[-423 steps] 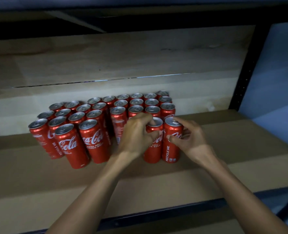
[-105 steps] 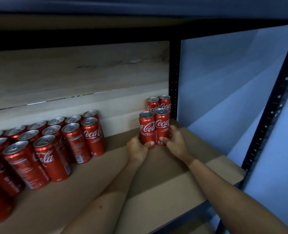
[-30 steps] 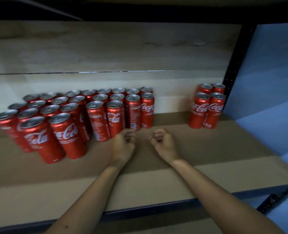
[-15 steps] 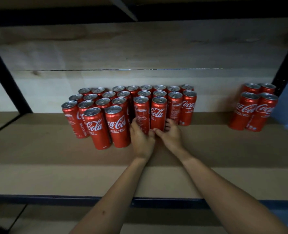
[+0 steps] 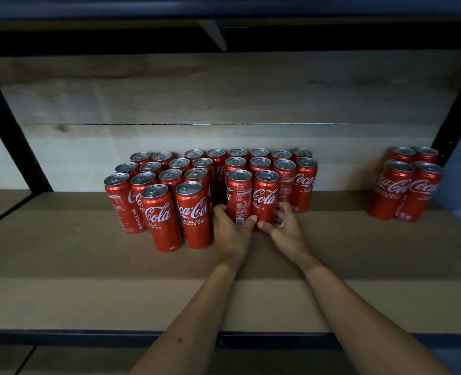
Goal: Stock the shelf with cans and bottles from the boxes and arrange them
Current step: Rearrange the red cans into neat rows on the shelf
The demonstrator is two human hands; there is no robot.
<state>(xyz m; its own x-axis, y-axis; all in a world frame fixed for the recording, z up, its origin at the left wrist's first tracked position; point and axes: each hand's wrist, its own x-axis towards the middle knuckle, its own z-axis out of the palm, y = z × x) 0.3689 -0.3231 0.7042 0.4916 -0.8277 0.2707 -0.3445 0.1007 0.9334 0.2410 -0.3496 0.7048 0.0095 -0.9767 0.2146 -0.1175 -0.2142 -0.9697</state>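
Left hand [image 5: 230,228] and right hand [image 5: 284,227] each grip one front can [image 5: 239,197]; a hasty pull may topple neighbour cans [image 5: 305,182].

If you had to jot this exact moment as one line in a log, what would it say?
left hand: grips front can | right hand: grips neighbouring can | both upright on shelf | four-can group apart at right

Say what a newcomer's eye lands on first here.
The big block of red cans mid-shelf, against the wooden back panel. In front of it the left hand and right hand each hold a front can in their grip. A group of four cans stands apart at far right.
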